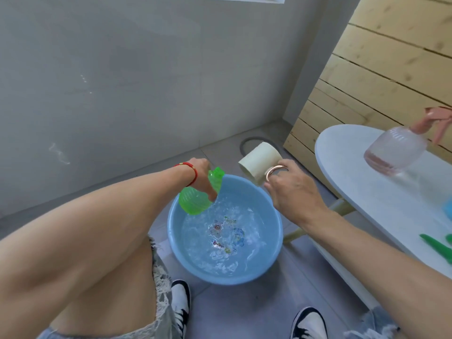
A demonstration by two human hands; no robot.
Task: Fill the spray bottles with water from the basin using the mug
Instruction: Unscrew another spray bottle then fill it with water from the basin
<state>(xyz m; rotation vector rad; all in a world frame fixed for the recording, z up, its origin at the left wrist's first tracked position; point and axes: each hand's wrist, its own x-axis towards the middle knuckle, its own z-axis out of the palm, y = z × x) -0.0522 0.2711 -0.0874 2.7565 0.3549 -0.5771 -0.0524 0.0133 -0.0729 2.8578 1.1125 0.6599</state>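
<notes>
Left hand grips the green ribbed translucent plastic spray bottle by its neck, fingers curled round it; bottle tilted, neck up and away, body hanging over the near-left rim of the round light-blue plastic basin; cannot tell if the bottle touches the rim; red cord bracelet on that wrist.

Right hand holds the cream cylindrical mug by its copper-coloured ring handle, fingers hooked through; mug tipped on its side, mouth facing left toward the bottle, held above the far rim of the basin; no stream visible from the mug.

Basin sits on the grey tiled floor, holds rippling water with small coloured specks near the middle; two black-and-white sneakers on the floor just near of it.

White oval bench at right; on it a clear pinkish ribbed spray bottle with a pink trigger head, upright, a little pink liquid at the bottom; green plastic piece lies near the bench's right edge, cut off by the frame; a blue object at the same edge, too cropped to identify.

Pale wooden plank wall behind the bench; grey wall to the left.
</notes>
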